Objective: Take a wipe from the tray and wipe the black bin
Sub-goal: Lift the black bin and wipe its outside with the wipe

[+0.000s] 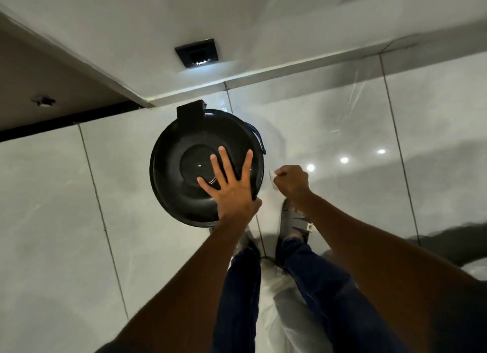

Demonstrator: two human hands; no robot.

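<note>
Seen from above, the round black bin (184, 168) stands on the glossy pale floor tiles (52, 194), close to the foot of the white wall (184, 15) and just below a dark square wall socket (196, 52). Its domed lid is shut, with a hinge block at the far edge and a thin wire handle running along the right side. The left hand (232, 189) lies flat on the near right part of the lid, palm down, its fingers (246, 165) spread well apart and reaching toward the lid's raised centre disc; it grips nothing. The right hand (291, 181) hovers just beside the bin's right edge, apart from it, curled into a tight fist. A small white scrap, most likely the wipe (272, 177), pokes out on the fist's left side, though blur and its small size make it hard to be sure. Below the arms are legs in dark blue jeans (316, 273), and a grey sandal (292, 220) on the right foot stands on the tile near the bin. Three ceiling lights are reflected as bright spots (344, 160) in the floor to the right.
</note>
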